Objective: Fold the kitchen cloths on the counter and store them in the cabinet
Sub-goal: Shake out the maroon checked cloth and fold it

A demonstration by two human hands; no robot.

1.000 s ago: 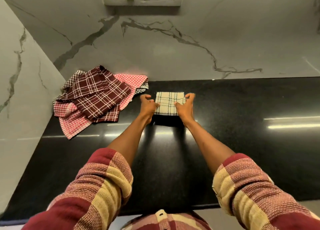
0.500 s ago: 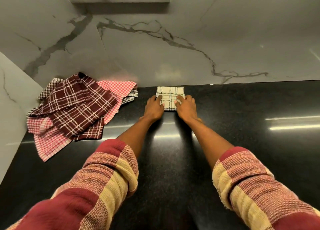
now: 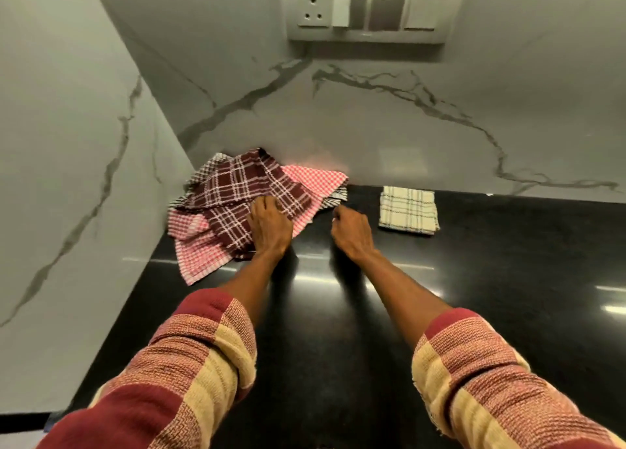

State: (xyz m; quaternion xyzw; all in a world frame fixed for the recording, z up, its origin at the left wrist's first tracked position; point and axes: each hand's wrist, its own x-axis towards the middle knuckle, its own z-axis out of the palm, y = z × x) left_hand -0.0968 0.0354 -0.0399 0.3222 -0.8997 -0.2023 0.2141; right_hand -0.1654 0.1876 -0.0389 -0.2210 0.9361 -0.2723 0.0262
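One cream cloth (image 3: 408,210) with dark check lines lay folded into a neat, thick square on the black table (image 3: 491,279), set against the marble back wall (image 3: 372,127), probably to keep it clear of the working space. Well apart from it, in the corner to the left, sat the unfolded heap: a maroon plaid cloth (image 3: 237,188) on top, a pink gingham cloth (image 3: 315,181) spread beneath it, and the edge of a black-and-white checked cloth (image 3: 206,174) showing at the back. All looked like soft, waffle-textured cotton, limp and rumpled, their corners splayed at angles.

The left hand (image 3: 271,228) rested on the maroon plaid cloth with its fingers curled into the fabric, apparently gathering it as the next piece to fold; whether it had truly pinched the weave I could not tell, since the fingertips were hidden under the hand. The right hand (image 3: 352,233) hovered above the table just beside the heap's right edge, loosely curled and holding nothing, likely placed to catch a second corner.

No cabinet was in view. The polished table mirrored streaks of light, so cloth should slide easily across it.
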